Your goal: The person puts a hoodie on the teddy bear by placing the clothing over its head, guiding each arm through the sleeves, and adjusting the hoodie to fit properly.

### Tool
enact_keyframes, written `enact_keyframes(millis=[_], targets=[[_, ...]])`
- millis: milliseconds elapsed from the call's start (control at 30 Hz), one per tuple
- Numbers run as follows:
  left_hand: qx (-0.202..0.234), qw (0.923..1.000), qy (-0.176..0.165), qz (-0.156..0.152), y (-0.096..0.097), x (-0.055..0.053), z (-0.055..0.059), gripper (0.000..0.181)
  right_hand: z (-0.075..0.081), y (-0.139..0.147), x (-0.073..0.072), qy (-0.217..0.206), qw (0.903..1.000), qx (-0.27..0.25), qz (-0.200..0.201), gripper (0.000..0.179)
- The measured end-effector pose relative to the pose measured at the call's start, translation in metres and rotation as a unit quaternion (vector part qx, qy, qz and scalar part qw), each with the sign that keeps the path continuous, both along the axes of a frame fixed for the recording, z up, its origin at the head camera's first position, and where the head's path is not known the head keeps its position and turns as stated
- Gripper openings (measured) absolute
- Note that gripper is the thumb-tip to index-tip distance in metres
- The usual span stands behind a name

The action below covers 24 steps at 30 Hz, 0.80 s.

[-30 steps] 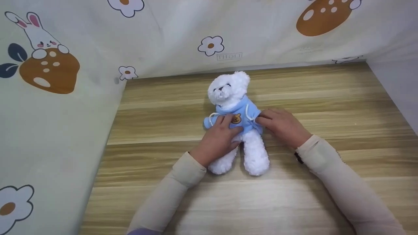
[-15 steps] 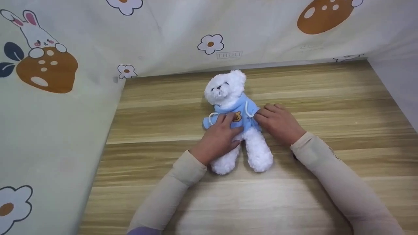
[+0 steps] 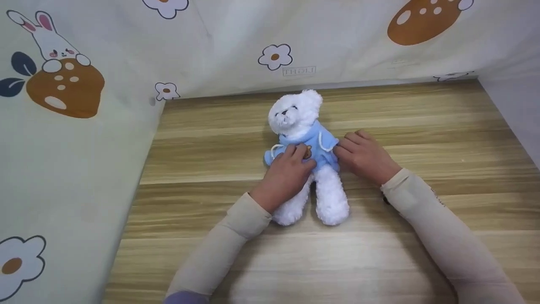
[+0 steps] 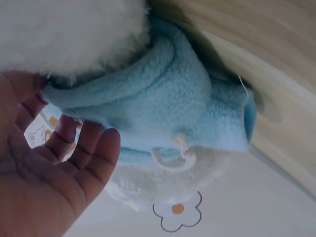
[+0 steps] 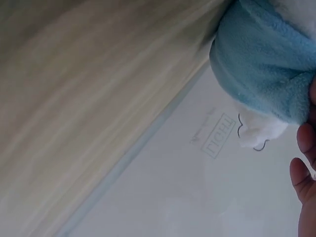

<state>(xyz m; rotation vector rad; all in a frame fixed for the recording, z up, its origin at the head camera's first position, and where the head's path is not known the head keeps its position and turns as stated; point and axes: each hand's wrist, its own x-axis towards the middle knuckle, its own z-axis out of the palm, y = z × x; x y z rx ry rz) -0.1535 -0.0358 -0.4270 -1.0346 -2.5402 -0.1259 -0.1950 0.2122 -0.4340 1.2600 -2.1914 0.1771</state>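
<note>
A white teddy bear [image 3: 332, 200] lies face up, wearing a light blue hoodie [image 3: 310, 134] with white drawstrings and a bear emblem on its front. My left hand [image 3: 286, 176] lies across the belly. Its thumb and forefinger pinch the lower hem, as the left wrist view of that hand [image 4: 54, 173] shows; the other fingers are loosely bent below the hoodie [image 4: 163, 94]. On the bear's other side, my right hand [image 3: 366, 157] pinches the sleeve end. Only some fingertips of the right hand [image 5: 305, 163] show in the right wrist view, at the edge of the hoodie [image 5: 266, 59].
The bear lies on a wood-grain tabletop [image 3: 202, 164]. A pale curtain [image 3: 228, 50] printed with flowers, rabbits and brown fruit rises behind the table and along its left side. Another pale panel [image 3: 514, 105] borders the right side.
The bear's legs swung slightly right, then back. My left fingers have bent a little more over the emblem. My right hand stays at the sleeve with a small shift.
</note>
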Motion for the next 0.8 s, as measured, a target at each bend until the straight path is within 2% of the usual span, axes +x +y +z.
enact_keyframes(millis=[200,333,433,533,633,733,800], targets=[[-0.045,0.9985,-0.027,-0.015,-0.017,0.006,0.005,0.018,0.009,0.024,-0.011,-0.032,0.9962,-0.067,-0.046,0.005],[-0.051,0.9973,-0.047,-0.021,-0.023,0.006,0.006,0.015,0.010,0.034,-0.019,-0.066,0.9914,-0.074,-0.085,0.005],[-0.044,0.9976,-0.048,-0.024,-0.024,0.005,0.006,0.016,0.009,0.034,-0.019,-0.091,0.9878,-0.074,-0.103,0.007],[-0.023,0.9981,-0.051,-0.027,-0.023,0.002,0.006,0.015,0.009,0.033,-0.010,-0.099,0.9869,-0.086,-0.093,0.010],[0.004,0.9978,-0.058,-0.032,-0.020,0.000,0.009,0.014,0.011,0.031,0.000,-0.102,0.9878,-0.097,-0.067,0.014],[0.016,0.9974,-0.059,-0.037,-0.014,-0.001,0.012,0.023,0.010,0.025,0.005,-0.103,0.9896,-0.088,-0.049,0.017],[0.008,0.9982,-0.046,-0.038,-0.008,-0.002,0.011,0.030,0.007,0.020,0.006,-0.094,0.9917,-0.075,-0.046,0.016]])
